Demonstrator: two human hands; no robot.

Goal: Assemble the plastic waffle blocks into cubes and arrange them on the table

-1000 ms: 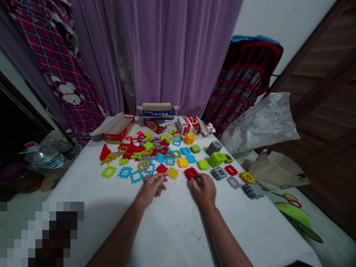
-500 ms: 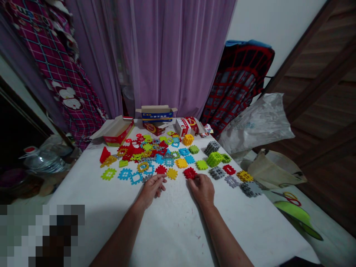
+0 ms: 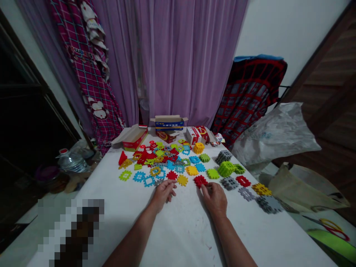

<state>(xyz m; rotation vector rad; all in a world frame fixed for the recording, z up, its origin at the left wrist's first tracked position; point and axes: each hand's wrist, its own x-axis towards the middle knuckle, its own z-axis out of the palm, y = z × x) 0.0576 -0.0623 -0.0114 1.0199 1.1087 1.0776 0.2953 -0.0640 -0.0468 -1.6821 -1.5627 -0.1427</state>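
Many flat plastic interlocking tiles (image 3: 164, 163) in red, blue, yellow, green and grey lie spread over the white table (image 3: 178, 230). My left hand (image 3: 163, 193) rests palm down on the table, fingertips next to a grey tile (image 3: 158, 182) and a yellow tile (image 3: 182, 180). My right hand (image 3: 214, 195) lies beside it, fingertips touching a red tile block (image 3: 200, 181). Neither hand lifts anything. Assembled cubes stand to the right: a green cube (image 3: 226, 168), a grey cube (image 3: 223, 156) and a yellow cube (image 3: 198, 148).
Open cardboard boxes (image 3: 169, 126) stand at the table's far edge before a purple curtain (image 3: 178, 59). A white plastic bag (image 3: 275, 133) and a plaid-draped chair (image 3: 250, 92) are to the right. A water jug (image 3: 71, 163) sits on the floor at left.
The view has shifted, so everything sits a little lower and to the right in frame. Both hands stay in place on the table by the same tiles.
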